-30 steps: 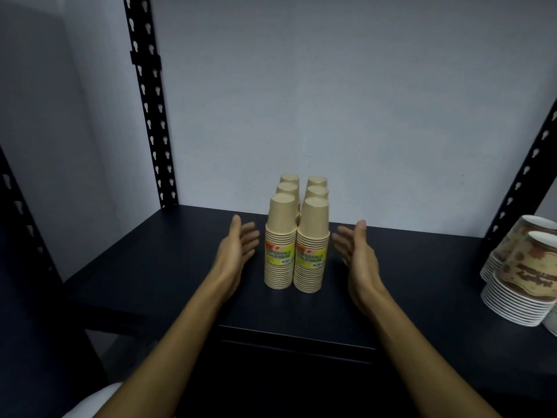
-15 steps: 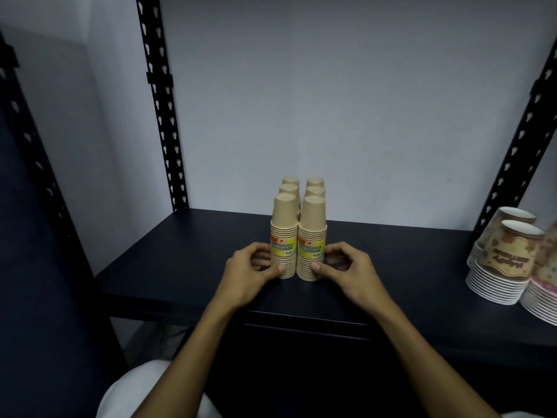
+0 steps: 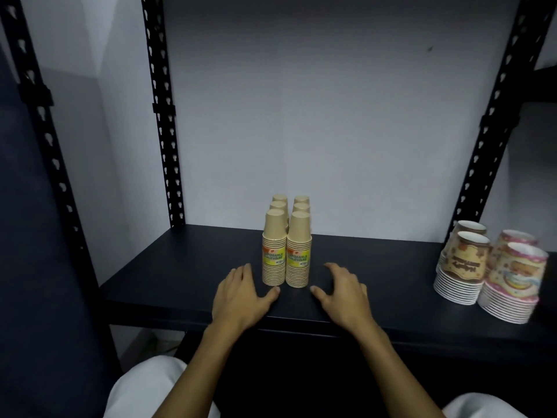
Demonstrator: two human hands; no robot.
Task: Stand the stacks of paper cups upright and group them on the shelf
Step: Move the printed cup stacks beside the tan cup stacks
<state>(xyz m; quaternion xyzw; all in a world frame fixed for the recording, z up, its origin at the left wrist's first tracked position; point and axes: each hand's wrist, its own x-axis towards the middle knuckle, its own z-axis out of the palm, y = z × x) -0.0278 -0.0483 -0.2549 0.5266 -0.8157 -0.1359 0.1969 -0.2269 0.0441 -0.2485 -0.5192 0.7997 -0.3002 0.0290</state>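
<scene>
Head view, cups: I see six kraft cup stacks [image 3: 286,248] standing upright in two tight rows of three on the dark shelf [image 3: 187,267], near its middle.
Left hand: my left hand [image 3: 241,292] is relaxed, holding nothing, thumb close to the front-left stack.
Right hand: my right hand [image 3: 343,292] is spread, holding nothing, just beside the front-right stack.
Advice: I judge only light touches at the base are needed, not pushes near the top.
Writing: the yellow labels [image 3: 285,257] read "DISPOSABLE TABLEWARE"; smaller print is unreadable.
Right side: printed cups [image 3: 488,267] lean there, lettering too unclear to read.
</scene>
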